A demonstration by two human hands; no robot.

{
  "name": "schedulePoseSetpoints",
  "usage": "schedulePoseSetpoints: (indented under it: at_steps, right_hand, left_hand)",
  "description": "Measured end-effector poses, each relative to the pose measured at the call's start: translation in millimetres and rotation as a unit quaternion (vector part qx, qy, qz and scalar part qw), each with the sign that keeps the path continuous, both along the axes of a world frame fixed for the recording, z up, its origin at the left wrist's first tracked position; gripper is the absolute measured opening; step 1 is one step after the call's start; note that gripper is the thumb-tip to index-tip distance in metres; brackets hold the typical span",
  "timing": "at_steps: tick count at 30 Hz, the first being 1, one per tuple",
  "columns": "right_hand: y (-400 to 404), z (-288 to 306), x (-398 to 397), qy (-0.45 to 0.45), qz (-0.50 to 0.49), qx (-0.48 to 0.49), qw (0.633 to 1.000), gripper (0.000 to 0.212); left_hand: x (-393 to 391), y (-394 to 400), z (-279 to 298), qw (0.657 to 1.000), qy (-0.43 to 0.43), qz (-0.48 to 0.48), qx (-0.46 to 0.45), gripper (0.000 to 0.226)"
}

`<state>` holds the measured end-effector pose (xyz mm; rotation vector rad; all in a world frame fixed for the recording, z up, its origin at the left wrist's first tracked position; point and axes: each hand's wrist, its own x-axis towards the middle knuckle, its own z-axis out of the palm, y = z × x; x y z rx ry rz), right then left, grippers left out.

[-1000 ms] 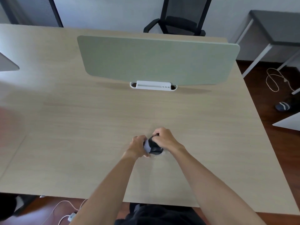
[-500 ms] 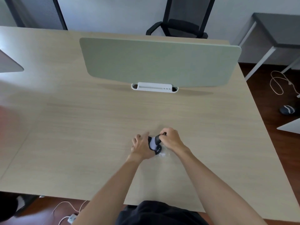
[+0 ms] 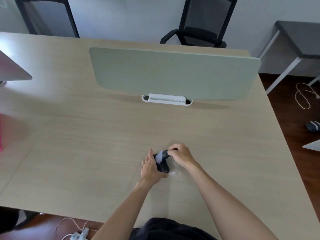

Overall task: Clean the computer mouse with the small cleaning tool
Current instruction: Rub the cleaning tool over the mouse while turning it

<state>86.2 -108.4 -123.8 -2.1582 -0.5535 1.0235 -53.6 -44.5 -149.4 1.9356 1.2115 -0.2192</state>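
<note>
Desk (image 3: 86, 153) of pale wood grain fills most of the view, its surface bare apart from the work near its front edge. Across the far half stands a grey-green divider panel (image 3: 173, 73), upright, held at its foot by a white bracket (image 3: 167, 99) with three small dots on its face; no writing can be read on it. Behind the desk are two black mesh office chairs (image 3: 202, 21), and a grey side table (image 3: 297, 40) stands on the dark floor to the right, near a loop of pale cord (image 3: 303, 96).

Both bare forearms reach in from the bottom edge. The left hand (image 3: 150, 168) lies against the left side of the mouse (image 3: 162, 166), fingers stretched forward and thumb tucked under its near end, steadying it on the desk. The mouse is black and rounded, sitting just in front of the person at the centre; any logo on it is too small to read. The right hand (image 3: 181, 155) is closed around the dark handle of the small cleaning tool (image 3: 163, 154), fingers curled tight. The tool's pale grey head rests on the far end of the mouse. A small clear, shiny scrap (image 3: 174, 173) lies on the desk just beside the mouse's near end.
</note>
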Motion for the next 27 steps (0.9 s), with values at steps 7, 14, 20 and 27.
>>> schedulePoseSetpoints:
  at_steps: [7, 14, 20, 27]
  right_hand:
    - [1, -6, 10, -0.136, 0.009, -0.062, 0.989, 0.01]
    - [6, -3, -5, -0.063, 0.031, 0.013, 0.997, 0.017]
    - [-6, -7, 7, -0.137, 0.003, -0.015, 0.99, 0.016]
    - [-10, -12, 4, -0.085, -0.023, 0.015, 0.996, 0.017]
  left_hand:
    - [5, -3, 6, 0.999, 0.037, -0.038, 0.004, 0.12]
    - [6, -18, 3, 0.997, -0.019, 0.071, 0.026, 0.089]
    - [12, -11, 8, 0.999, -0.003, 0.035, 0.042, 0.078]
    - [21, -2, 17, 0.999, -0.008, 0.023, 0.036, 0.062]
